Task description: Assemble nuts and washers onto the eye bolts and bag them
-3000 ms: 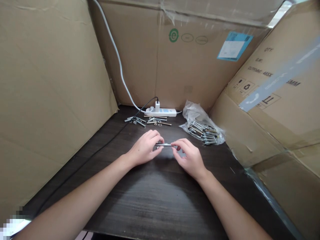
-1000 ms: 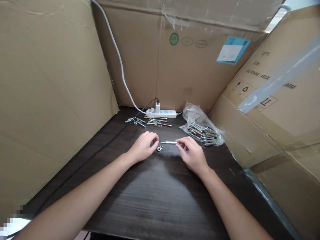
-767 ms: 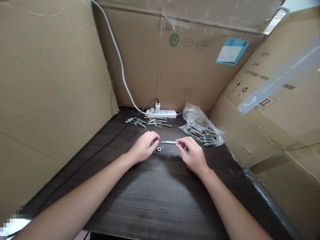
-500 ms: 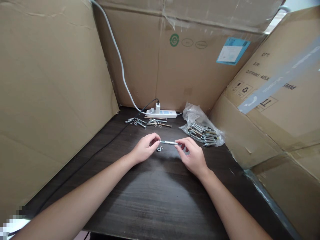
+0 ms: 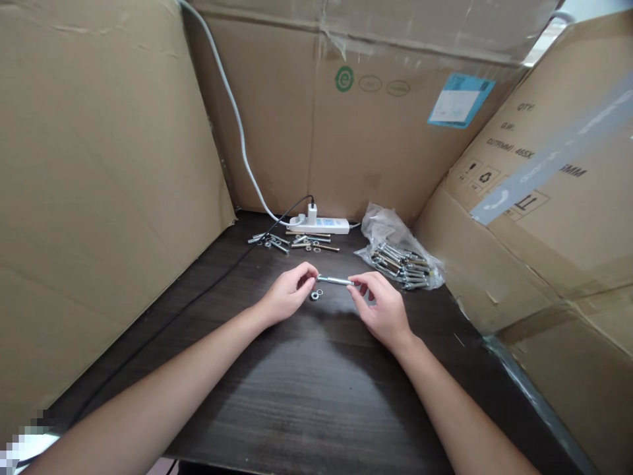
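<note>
Between my two hands a silver expansion bolt point(image 5: 336, 281) with a sleeve is held level, just above the dark table. My right hand point(image 5: 383, 307) pinches its right end between thumb and fingertips. At the left, threaded end my left hand point(image 5: 291, 290) has thumb and forefinger closed; a small ring-like edge, maybe a washer, shows at those fingertips, too small to be sure. A hex nut point(image 5: 314, 296) lies on the table just below the bolt, with a thin ring washer point(image 5: 320, 292) beside it.
Loose bolts and washers point(image 5: 301, 243) lie in front of a white power strip point(image 5: 333, 226). To the right sits a clear plastic bag point(image 5: 383, 224) of expansion bolts. Cardboard boxes point(image 5: 267, 132) wall in the table, and a black cable point(image 5: 198, 295) crosses its left side.
The bolt has shifted very slightly right, and its left end now shows a little clear of the left fingertips, with a ring-like edge there. Nut and washer have stayed put.
</note>
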{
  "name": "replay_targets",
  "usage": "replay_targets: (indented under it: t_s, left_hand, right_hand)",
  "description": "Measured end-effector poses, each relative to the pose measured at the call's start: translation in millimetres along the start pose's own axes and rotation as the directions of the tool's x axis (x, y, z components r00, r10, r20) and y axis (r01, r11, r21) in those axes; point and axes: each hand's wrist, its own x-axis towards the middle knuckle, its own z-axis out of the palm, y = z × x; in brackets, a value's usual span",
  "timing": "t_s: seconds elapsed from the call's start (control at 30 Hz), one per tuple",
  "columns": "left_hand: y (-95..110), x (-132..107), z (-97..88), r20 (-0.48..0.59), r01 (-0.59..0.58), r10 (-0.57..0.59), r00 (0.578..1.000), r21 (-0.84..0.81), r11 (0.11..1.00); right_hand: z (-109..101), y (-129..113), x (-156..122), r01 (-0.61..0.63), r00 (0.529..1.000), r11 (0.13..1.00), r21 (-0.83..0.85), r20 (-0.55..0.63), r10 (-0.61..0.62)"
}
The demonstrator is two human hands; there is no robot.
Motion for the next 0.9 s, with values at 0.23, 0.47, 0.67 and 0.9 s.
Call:
replay_targets:
  t_s: [0.23,0.47,0.67,0.9]
  left_hand:
    - [2.0,0.1,0.0,-0.016,-0.015,0.015,1.0,0.019,1.0]
    - [3.9,-1.1,-0.6,0.01,-0.025,0.025,1.0,-0.045,0.999]
    - [4.5,-1.7,-0.3,0.01,-0.027,0.027,1.0,-0.02,0.999]
    - [3.7,-2.0,1.8,0.046,-0.031,0.031,0.998,-0.01,0.999]
  right_hand:
    - [0.2,-0.1,0.1,-0.006,1.0,1.0,0.018,-0.012,0.006]
    - [1.1,-0.7,-0.5,-0.023,1.0,0.998,0.05,-0.01,0.024]
    - [1.3,-1.5,-0.1,-0.031,0.999,0.997,0.075,-0.01,0.032]
    - [2.7,-1.2,-1.0,-0.031,0.999,0.996,0.081,-0.002,0.032]
